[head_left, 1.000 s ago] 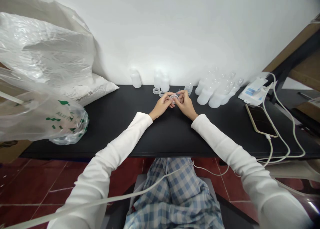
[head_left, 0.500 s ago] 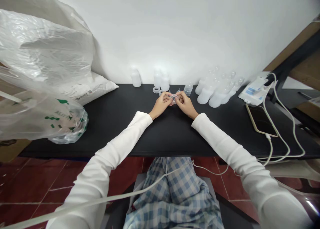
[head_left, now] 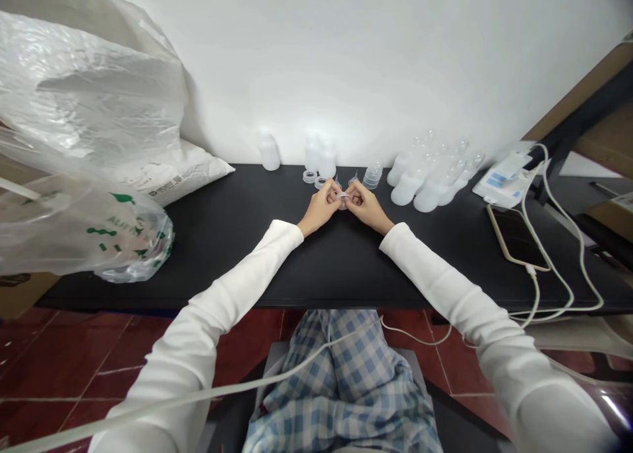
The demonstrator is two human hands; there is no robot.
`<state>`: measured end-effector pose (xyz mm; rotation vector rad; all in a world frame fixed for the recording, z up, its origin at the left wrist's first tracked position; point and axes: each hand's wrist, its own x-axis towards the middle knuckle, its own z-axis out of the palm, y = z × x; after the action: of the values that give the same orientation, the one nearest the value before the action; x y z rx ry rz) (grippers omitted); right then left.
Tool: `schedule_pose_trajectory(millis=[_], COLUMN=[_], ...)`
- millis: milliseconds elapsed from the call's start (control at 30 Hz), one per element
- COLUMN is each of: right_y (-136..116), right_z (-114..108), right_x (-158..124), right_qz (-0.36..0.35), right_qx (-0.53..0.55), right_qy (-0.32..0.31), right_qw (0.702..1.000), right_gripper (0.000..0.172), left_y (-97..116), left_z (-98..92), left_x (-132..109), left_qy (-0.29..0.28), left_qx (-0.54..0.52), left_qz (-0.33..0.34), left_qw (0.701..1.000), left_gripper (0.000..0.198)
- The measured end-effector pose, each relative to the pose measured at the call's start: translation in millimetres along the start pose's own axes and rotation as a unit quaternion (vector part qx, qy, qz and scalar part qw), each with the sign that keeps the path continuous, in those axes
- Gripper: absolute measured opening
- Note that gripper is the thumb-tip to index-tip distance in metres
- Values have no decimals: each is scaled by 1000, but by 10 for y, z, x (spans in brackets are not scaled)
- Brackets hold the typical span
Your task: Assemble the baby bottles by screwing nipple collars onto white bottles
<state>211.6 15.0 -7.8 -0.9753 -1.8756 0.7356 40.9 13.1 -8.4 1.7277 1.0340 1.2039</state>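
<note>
My left hand (head_left: 320,209) and my right hand (head_left: 364,207) meet over the black table, both pinching a small translucent ring (head_left: 343,196) between thumbs and fingers. Just behind my left hand lie two more clear rings, one of them (head_left: 310,176) fully in sight. Small pointed clear pieces (head_left: 353,179) stand behind the fingers, partly hidden. A clear cap (head_left: 372,175) is behind my right hand. Frosted bottles (head_left: 327,157) without tops are by the wall, and several bottles with clear domed tops (head_left: 428,192) stand to the right.
Plastic bags (head_left: 128,235) and a white package (head_left: 182,173) occupy the left side. On the right are a phone (head_left: 517,237) on a white cable, a white box (head_left: 502,179) and a dark shelf frame. A cable crosses above my lap near the table's front edge (head_left: 326,303).
The ring between my hands has tilted, so it now shows nearly edge-on instead of as an open circle. My fingers have shifted slightly around it.
</note>
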Motion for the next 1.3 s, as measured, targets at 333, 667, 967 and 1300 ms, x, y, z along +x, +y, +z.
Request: schedule_pose_trajectory(millis=[333,667,967,1300], right_y=[-122,-73,107,88], right_z=[95,125,85,79], right_x=[-16,2,27,7], right_qz=[-17,-6,28,42], right_qx=[-55,-43,50,72], right_qy=[4,22,16,5], right_qw=[998,999,998,997], right_gripper=[16,18,50,50], left_y=[52,19,-99,-64], left_z=[37,29,12,2], left_x=[-23,-11,28,-12], left_qy=[39,39,5,21], left_qx=[77,63,-54,-40], left_qz=[32,17,-31,-22], left_qw=[996,997,998,999], left_gripper=[23,17,17,12])
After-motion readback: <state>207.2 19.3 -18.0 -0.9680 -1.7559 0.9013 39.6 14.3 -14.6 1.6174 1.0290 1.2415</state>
